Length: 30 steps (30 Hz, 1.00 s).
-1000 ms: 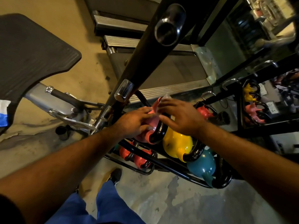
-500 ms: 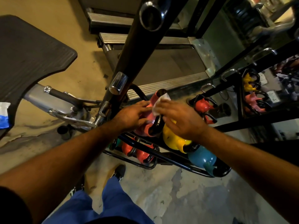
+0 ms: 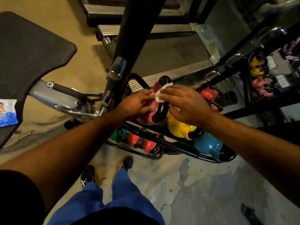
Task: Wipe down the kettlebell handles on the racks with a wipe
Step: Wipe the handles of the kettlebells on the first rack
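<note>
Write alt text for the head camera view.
A right hand presses a white wipe onto the black handle of a pink kettlebell while the left hand steadies it. Yellow and blue kettlebells sit beside it on the black rack.

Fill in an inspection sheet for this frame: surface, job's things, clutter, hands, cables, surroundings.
Surface: worn concrete floor, patchy and stained.
Job's things: pink kettlebell on the top tier of the black rack, its black handle facing the person; white wipe against that handle; yellow kettlebell and teal kettlebell next along; red and green ones on the lower tier.
Clutter: blue wipes packet on the dark bench pad.
Hands: left hand rests on the pink kettlebell, fingers fairly straight; right hand pinches the wipe.
Cables: nothing seen.
Surroundings: treadmill deck behind, a second kettlebell rack at right, a black upright post.
</note>
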Motion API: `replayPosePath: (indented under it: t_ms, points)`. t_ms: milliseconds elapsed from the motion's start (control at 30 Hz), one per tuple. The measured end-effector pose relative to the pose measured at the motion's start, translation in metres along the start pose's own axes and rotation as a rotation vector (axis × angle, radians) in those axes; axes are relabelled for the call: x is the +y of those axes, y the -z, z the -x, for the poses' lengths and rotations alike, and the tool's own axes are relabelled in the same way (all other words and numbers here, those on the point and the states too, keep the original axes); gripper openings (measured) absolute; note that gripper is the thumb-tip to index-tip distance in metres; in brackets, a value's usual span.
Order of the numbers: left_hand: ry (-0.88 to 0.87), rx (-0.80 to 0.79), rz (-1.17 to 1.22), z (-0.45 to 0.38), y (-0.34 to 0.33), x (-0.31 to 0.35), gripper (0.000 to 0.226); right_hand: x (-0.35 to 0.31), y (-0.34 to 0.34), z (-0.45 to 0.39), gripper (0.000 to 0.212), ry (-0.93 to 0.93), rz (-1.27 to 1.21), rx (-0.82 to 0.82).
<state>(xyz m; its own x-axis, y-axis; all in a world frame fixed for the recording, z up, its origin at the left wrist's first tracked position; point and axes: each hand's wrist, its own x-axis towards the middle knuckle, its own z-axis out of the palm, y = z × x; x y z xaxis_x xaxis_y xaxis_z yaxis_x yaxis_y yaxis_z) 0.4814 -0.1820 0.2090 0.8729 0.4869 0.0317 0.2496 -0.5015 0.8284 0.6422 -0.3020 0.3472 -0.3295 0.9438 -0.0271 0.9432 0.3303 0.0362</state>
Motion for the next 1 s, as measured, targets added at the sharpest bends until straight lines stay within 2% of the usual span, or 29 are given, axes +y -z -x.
replayPosePath:
  t_ms: [67, 200, 333, 500, 667, 833, 1000]
  points:
    - [-0.002, 0.007, -0.005, 0.0, 0.0, -0.002, 0.06, -0.008, -0.002, 0.003, 0.041, 0.02, 0.012, -0.024]
    - [-0.023, 0.012, -0.04, 0.0, -0.001, -0.001, 0.059, -0.028, -0.005, 0.015, 0.041, 0.163, 0.026, -0.18]
    - [-0.02, 0.011, -0.023, 0.001, 0.001, 0.0, 0.059, -0.017, 0.002, 0.01, 0.042, 0.037, 0.025, -0.069]
    - [0.014, 0.012, -0.054, 0.003, 0.0, 0.002, 0.055, -0.04, -0.02, 0.035, 0.045, 0.18, 0.071, -0.212]
    - [0.015, -0.014, -0.017, 0.004, 0.002, 0.003, 0.059, -0.029, -0.019, 0.033, 0.048, 0.05, 0.065, -0.058]
    - [0.027, -0.023, -0.024, 0.004, 0.003, 0.006, 0.057, -0.036, -0.027, 0.043, 0.05, 0.169, 0.107, -0.14]
    - [0.023, -0.013, 0.007, 0.006, 0.004, 0.01, 0.065, -0.028, -0.019, 0.029, 0.05, 0.05, 0.072, -0.032]
